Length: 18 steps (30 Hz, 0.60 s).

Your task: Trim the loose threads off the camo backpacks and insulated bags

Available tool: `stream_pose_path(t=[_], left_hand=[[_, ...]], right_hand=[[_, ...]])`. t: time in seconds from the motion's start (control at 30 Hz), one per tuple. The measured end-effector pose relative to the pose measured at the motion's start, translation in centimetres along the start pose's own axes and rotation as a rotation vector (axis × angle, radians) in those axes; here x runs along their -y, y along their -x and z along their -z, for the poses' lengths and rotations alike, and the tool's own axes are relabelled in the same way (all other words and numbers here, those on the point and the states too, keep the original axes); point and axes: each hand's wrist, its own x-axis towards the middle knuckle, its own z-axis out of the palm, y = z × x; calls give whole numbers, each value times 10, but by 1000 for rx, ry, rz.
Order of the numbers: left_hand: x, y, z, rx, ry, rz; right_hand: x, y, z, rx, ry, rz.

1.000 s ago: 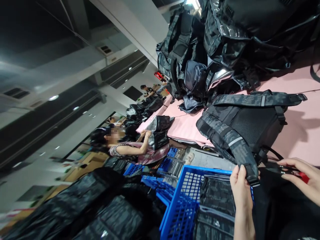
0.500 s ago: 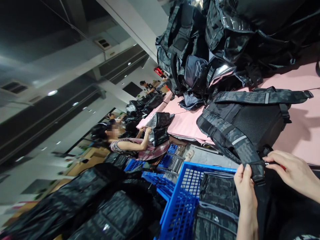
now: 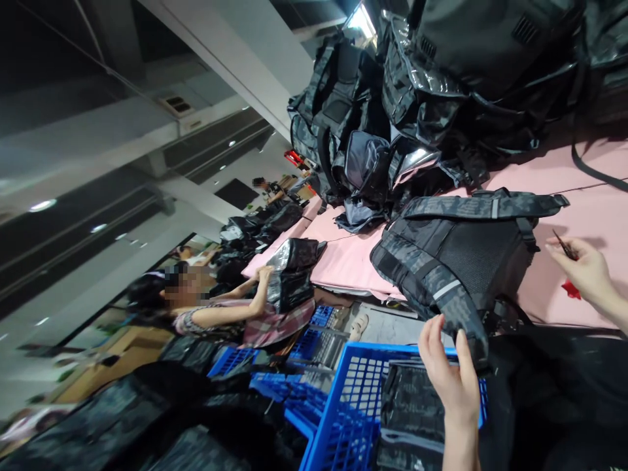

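A camouflage backpack [image 3: 471,252] lies on the pink table with its mesh back panel up. One of its padded straps [image 3: 454,301] hangs over the table's near edge. My left hand [image 3: 449,376] is beside the lower end of this strap, fingers apart and holding nothing. To the right of the backpack, above the table, my right hand [image 3: 586,268] is closed around a small pointed tool that looks like snips [image 3: 564,243], with a red part [image 3: 572,290] showing below the fingers.
Below stands a blue crate [image 3: 326,409] with a folded dark bag [image 3: 409,399] inside. Dark backpacks [image 3: 343,98] are piled at the table's back. On the left, a person [image 3: 220,307] handles a shiny dark bag [image 3: 293,271]. More dark bags [image 3: 122,418] lie at the lower left.
My left hand has let go of the strap end and opened. My right hand has moved up and away from the strap with the tool. The view has shifted slightly.
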Motion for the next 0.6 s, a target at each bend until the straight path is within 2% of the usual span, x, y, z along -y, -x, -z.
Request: stream_pose_path(t=[0.1, 0.17, 0.27, 0.33, 0.4, 0.47, 0.53, 0.6], left_hand=[[-18, -31, -7, 314, -197, -363], [-29, -48, -21, 503, -388, -478], [-32, -59, -43, 595, -690, -535], [-26, -60, -50, 585, -713, -564], [-17, -59, -50, 558, -555, -575], [-9, -57, -45, 523, -295, -499], [-6, -54, -39, 502, 1, -300], [-7, -47, -33, 443, 334, -40]], right_hand=[[6, -22, 0, 0, -15, -2], [8, -32, -2, 55, -22, -29], [11, -35, -1, 166, -63, -97], [14, -29, 3, 256, -139, -149], [19, -18, 10, 345, -240, -203], [26, -5, 16, 422, -333, -252], [31, 10, 22, 474, -400, -292], [35, 26, 25, 504, -436, -308]])
